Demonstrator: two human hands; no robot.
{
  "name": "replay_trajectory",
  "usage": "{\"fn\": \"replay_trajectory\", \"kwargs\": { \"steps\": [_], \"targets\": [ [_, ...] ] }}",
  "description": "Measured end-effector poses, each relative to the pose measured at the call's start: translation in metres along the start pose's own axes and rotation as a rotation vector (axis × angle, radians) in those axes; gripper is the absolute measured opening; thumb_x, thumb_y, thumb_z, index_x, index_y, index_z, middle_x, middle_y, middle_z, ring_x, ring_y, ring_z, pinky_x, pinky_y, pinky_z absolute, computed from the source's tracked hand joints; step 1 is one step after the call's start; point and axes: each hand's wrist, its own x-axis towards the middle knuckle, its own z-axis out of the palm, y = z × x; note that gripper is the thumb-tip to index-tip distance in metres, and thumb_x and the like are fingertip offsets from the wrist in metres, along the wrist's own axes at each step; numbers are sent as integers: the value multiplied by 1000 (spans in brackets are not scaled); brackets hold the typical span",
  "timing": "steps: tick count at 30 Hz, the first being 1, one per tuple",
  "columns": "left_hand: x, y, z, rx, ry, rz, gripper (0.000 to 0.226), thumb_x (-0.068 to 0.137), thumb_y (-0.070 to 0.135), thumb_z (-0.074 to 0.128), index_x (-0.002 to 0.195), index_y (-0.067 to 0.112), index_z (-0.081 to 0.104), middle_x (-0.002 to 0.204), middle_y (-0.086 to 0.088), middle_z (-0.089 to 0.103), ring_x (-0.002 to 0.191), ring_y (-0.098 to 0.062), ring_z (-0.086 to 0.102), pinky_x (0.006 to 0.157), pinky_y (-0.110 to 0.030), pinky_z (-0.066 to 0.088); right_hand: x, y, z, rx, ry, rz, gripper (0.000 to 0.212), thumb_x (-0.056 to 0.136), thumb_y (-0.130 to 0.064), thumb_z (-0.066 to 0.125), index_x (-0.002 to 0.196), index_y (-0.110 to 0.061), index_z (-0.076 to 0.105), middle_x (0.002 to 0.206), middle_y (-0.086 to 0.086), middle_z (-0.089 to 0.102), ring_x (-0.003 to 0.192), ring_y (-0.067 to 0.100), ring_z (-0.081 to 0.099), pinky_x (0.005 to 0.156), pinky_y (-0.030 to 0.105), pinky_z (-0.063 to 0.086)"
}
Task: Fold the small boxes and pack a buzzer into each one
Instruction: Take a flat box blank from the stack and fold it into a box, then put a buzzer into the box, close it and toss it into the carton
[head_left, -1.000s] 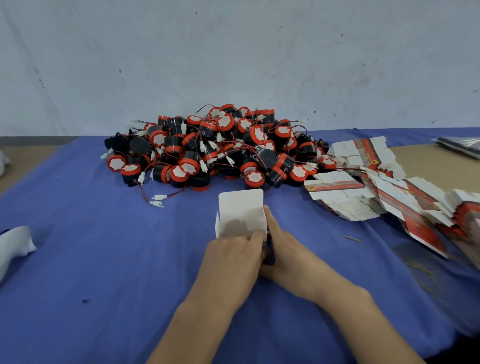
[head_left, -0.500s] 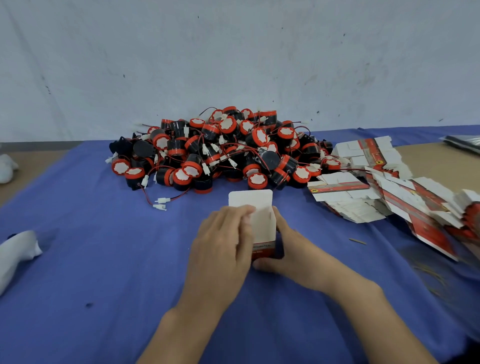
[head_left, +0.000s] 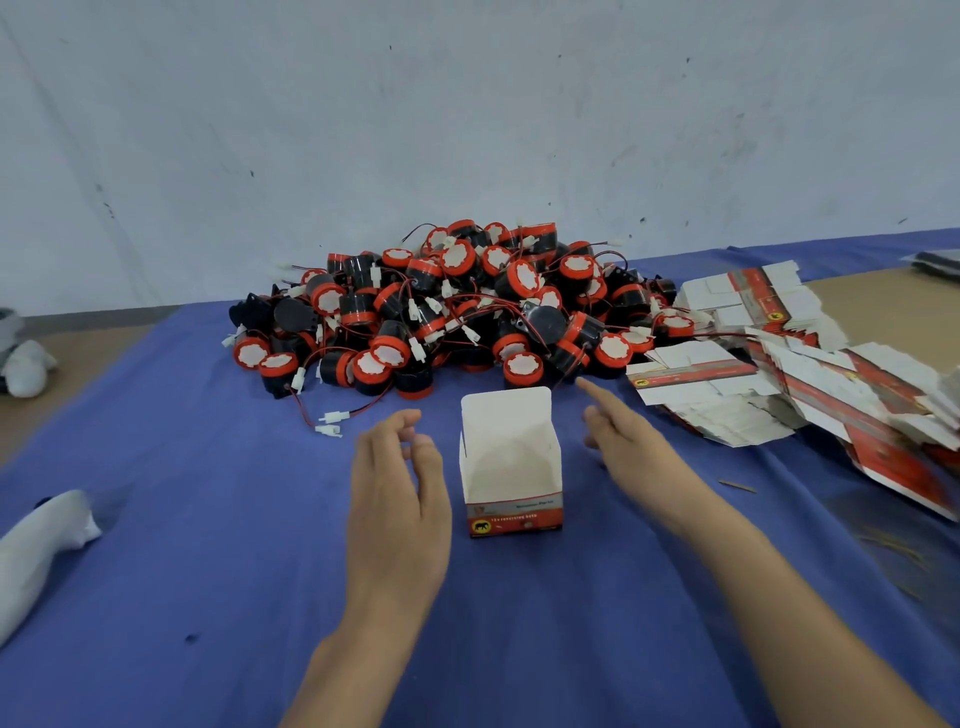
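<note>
A small folded box (head_left: 510, 470), white inside with a red band along its base, stands upright on the blue cloth (head_left: 208, 519) with its top flap raised and nothing visible inside. My left hand (head_left: 397, 491) hovers just left of it, fingers relaxed, holding nothing. To the box's right, my right hand (head_left: 626, 441) is held out with fingers extended toward the heap of black-and-red buzzers (head_left: 457, 312), touching nothing. That heap, tangled with red wires and white plugs, lies behind the box.
Flat unfolded box blanks (head_left: 769, 384) lie spread in a long stack at the right. White cloth items sit at the left edge (head_left: 36, 551) and far left (head_left: 26, 364). A loose white plug (head_left: 332, 422) lies in front of the heap. A grey wall rises behind.
Both hands have let go of the box and moved apart. The box now stands upright and open on the cloth; my right hand has moved forward toward the buzzers.
</note>
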Motion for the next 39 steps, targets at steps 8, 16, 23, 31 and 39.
{"fn": "replay_trajectory", "kwargs": {
  "steps": [8, 16, 23, 31, 39],
  "targets": [
    [1, -10, 10, 118, -116, -94, 37, 102, 40, 35, 136, 28, 42, 119, 14, 50, 108, -7, 53, 88, -34, 51, 41, -2, 18, 252, 50, 74, 42, 106, -54, 34, 141, -41, 52, 144, 10, 55, 110, 17, 62, 85, 33, 55],
    [0, -14, 7, 173, -176, -170, 35, 103, 26, 42, 138, 24, 41, 112, 9, 56, 100, -9, 57, 84, -36, 52, 53, -16, 36, 535, 72, 195, 51, 103, -60, 34, 131, -26, 61, 134, -2, 59, 116, 19, 58, 94, 34, 47],
    [0, -18, 1, 155, -195, -184, 33, 104, 26, 41, 137, 24, 41, 109, 9, 55, 88, 0, 55, 64, -16, 41, 39, -32, 6, 863, 425, 62, 18, 98, -15, 65, 115, -15, 72, 116, 3, 72, 94, 15, 63, 76, 23, 53],
    [-1, -3, 1, 296, -69, -48, 38, 102, 26, 42, 138, 18, 46, 121, 1, 59, 98, -15, 58, 75, -33, 49, 6, -74, -41, 390, 440, -166, 22, 99, -16, 61, 107, -34, 71, 104, -9, 73, 88, 9, 66, 86, 31, 56],
    [-24, 53, 2, 60, 0, 297, 35, 100, 52, 33, 131, 38, 37, 93, 17, 51, 87, -10, 51, 77, -28, 46, -45, -124, -70, 247, 175, -322, 29, 94, -24, 55, 92, -37, 81, 94, -10, 76, 84, 5, 65, 94, 40, 56]
  ]
}}
